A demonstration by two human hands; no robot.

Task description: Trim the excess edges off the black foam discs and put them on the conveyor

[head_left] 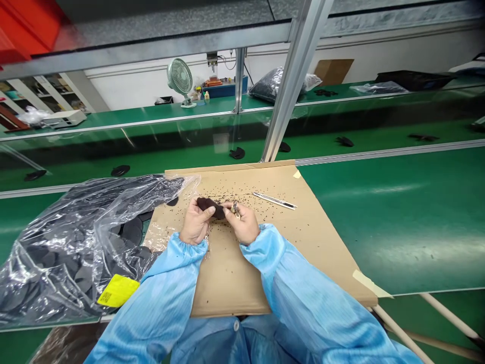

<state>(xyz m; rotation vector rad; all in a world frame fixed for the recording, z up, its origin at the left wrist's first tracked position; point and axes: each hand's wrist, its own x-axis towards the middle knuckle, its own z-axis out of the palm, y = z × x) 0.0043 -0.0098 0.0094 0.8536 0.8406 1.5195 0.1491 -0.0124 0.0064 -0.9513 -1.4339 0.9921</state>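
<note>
White wall [379, 61], long green bench [140, 114] along bk.
Metal post [293, 81] ctr-R, grey shelf [170, 25] up top, cabinet [85, 88] far L; light glaring off green tabletop [379, 207], R.

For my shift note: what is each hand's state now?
Left hand: closed, holding a black piece.
Right hand: closed on a small tool, touching the piece.

Head cam looks fwd & down at nearby cardboard [227, 278].
</note>
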